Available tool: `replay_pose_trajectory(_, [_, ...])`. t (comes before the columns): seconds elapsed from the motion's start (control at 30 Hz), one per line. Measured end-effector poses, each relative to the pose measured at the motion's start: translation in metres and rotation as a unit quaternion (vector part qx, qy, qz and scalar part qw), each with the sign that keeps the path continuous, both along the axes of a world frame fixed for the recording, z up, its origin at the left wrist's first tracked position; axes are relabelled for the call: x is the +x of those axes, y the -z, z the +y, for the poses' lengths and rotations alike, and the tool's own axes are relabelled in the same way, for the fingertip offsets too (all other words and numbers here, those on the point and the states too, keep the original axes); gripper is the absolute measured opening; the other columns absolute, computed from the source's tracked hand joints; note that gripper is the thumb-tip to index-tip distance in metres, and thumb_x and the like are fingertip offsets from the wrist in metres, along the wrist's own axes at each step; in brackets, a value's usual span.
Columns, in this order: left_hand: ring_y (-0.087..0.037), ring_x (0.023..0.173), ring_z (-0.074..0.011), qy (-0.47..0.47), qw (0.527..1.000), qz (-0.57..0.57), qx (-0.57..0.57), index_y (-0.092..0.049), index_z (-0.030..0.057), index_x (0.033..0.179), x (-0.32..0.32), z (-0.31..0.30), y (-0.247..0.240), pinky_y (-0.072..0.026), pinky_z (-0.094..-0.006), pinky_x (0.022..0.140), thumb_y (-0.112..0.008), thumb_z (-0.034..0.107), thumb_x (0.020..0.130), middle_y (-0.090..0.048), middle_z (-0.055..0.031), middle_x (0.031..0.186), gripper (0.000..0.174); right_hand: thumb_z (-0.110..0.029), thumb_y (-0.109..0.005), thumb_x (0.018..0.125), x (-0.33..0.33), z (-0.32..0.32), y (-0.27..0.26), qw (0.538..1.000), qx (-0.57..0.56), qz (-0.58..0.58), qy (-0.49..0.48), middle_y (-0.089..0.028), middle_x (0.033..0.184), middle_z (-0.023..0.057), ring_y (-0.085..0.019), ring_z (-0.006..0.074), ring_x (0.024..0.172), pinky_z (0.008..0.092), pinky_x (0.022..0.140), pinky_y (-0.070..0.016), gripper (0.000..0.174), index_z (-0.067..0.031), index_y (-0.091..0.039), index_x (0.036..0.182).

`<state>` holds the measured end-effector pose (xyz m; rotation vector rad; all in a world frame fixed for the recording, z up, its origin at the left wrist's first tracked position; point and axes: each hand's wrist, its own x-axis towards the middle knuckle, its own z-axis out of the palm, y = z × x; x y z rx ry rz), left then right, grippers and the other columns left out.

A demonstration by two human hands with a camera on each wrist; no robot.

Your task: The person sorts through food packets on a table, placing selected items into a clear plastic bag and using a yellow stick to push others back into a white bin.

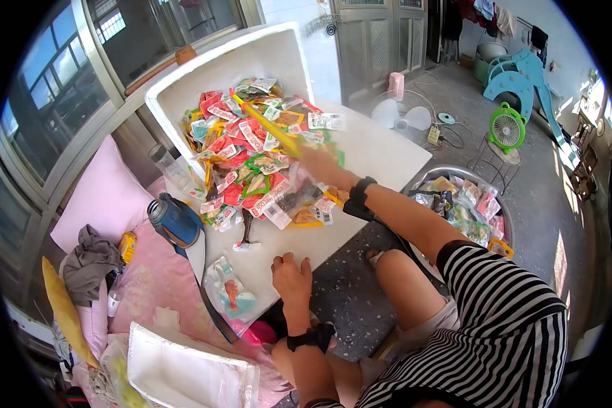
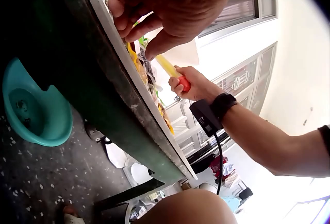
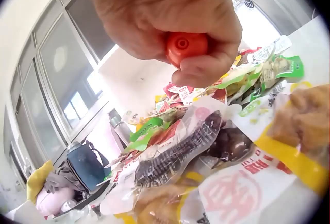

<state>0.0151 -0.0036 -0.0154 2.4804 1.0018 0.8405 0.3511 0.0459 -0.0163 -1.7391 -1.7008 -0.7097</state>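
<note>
My right hand grips a yellow stick, which reaches across a heap of packaged snacks toward the foam box. In the right wrist view its round red end pokes out of the curled fingers, above clear packets of dark and brown food. Blur softens this hand in the head view. The heap spills out of a white foam box lying on its side on the white table. My left hand rests by the table's near edge with loosely bent fingers, holding nothing.
A basin of packets stands on the floor at right. At left are a blue flask and an empty-looking foam tray. A clear bag lies at the table's near corner. A green fan stands farther back.
</note>
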Motion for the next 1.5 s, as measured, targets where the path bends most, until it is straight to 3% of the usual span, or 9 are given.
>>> replay_pose_trajectory(0.17, [-0.058,0.082,-0.0373,-0.004,1.000,0.004,-0.002,-0.062,-0.0017,0.094,-0.001,-0.002,0.006,-0.0466,-0.0460,0.073,-0.070,0.022,0.075,-0.058,-0.0185,0.087,0.032,-0.017,-0.042,0.093,-0.107,-0.136,-0.082,0.861,-0.182,0.470,0.071,-0.064,0.088,0.0228,-0.061,0.0321,0.076,0.0389,0.072,-0.0479,0.044,-0.0068,-0.043,0.136])
replay_pose_trajectory(0.27, [-0.058,0.082,-0.0371,-0.006,1.000,0.007,0.009,-0.062,-0.0016,0.094,-0.002,-0.002,0.009,-0.0465,-0.0457,0.073,-0.071,0.022,0.074,-0.059,-0.0180,0.087,0.032,-0.015,-0.043,0.093,-0.126,-0.189,-0.068,0.911,-0.117,0.396,0.015,-0.061,0.083,0.0230,-0.060,0.0316,0.074,0.0391,0.072,-0.0479,0.045,-0.0070,-0.042,0.137])
replay_pose_trajectory(0.6, [-0.056,0.091,-0.0405,-0.017,1.000,0.020,-0.005,-0.058,-0.0015,0.107,0.000,-0.013,0.000,-0.0456,-0.0477,0.080,-0.074,0.027,0.071,-0.057,-0.0216,0.096,0.049,-0.021,-0.044,0.096,-0.172,-0.305,-0.064,0.832,-0.164,0.530,-0.008,-0.056,0.074,0.0097,-0.055,0.0145,0.070,0.0320,0.068,-0.0472,0.047,-0.0120,-0.038,0.142])
replay_pose_trajectory(0.93, [-0.031,0.126,-0.0439,0.137,0.987,0.007,0.085,-0.041,0.0115,0.138,0.026,-0.051,-0.026,-0.0291,-0.0539,0.102,-0.081,0.036,0.063,-0.034,-0.0223,0.137,0.088,-0.021,-0.043,0.095,-0.042,-0.158,-0.102,0.848,-0.055,0.518,0.095,-0.059,0.071,0.0068,-0.054,0.0142,0.055,0.0284,0.052,-0.0476,0.045,-0.0137,-0.043,0.139])
replay_pose_trajectory(1.1, [-0.021,0.136,-0.0439,0.181,0.970,0.112,0.116,-0.039,0.0233,0.142,0.043,-0.052,-0.007,-0.0223,-0.0623,0.104,-0.073,0.031,0.075,-0.024,-0.0179,0.149,0.075,-0.015,-0.044,0.090,0.052,-0.037,-0.091,0.941,0.008,0.302,0.149,-0.065,0.076,0.0158,-0.063,0.0257,0.060,0.0290,0.054,-0.0506,0.041,-0.0119,-0.051,0.131])
replay_pose_trajectory(1.23, [-0.021,0.136,-0.0427,0.137,0.974,0.131,0.127,-0.041,0.0238,0.140,0.051,-0.040,0.002,-0.0228,-0.0636,0.104,-0.068,0.023,0.079,-0.024,-0.0163,0.150,0.067,-0.015,-0.044,0.090,0.111,0.027,-0.035,0.995,0.102,0.009,-0.016,-0.063,0.071,0.0158,-0.062,0.0245,0.055,0.0296,0.053,-0.0508,0.037,-0.0115,-0.055,0.125])
replay_pose_trajectory(1.3, [-0.022,0.136,-0.0430,0.093,0.978,0.148,0.115,-0.042,0.0235,0.140,0.051,-0.038,0.002,-0.0235,-0.0640,0.103,-0.068,0.022,0.080,-0.024,-0.0165,0.150,0.065,-0.015,-0.043,0.090,0.087,0.024,-0.029,0.977,0.017,0.212,0.020,-0.063,0.075,0.0151,-0.062,0.0224,0.056,0.0309,0.052,-0.0507,0.036,-0.0115,-0.056,0.123])
replay_pose_trajectory(1.4, [-0.025,0.135,-0.0432,0.072,0.984,0.137,0.089,-0.043,0.0231,0.138,0.051,-0.038,0.002,-0.0250,-0.0637,0.102,-0.066,0.022,0.080,-0.025,-0.0164,0.150,0.062,-0.016,-0.039,0.091,0.059,-0.005,-0.016,0.976,0.179,0.119,0.033,-0.062,0.078,0.0140,-0.061,0.0195,0.057,0.0318,0.052,-0.0503,0.037,-0.0103,-0.054,0.125])
replay_pose_trajectory(1.5, [-0.026,0.133,-0.0433,0.044,0.987,0.133,0.079,-0.044,0.0220,0.137,0.051,-0.034,0.000,-0.0265,-0.0630,0.101,-0.064,0.021,0.081,-0.024,-0.0168,0.150,0.059,-0.018,-0.038,0.093,0.029,-0.062,-0.015,0.964,0.051,0.256,0.041,-0.061,0.078,0.0129,-0.058,0.0179,0.055,0.0317,0.053,-0.0501,0.042,-0.0087,-0.048,0.132])
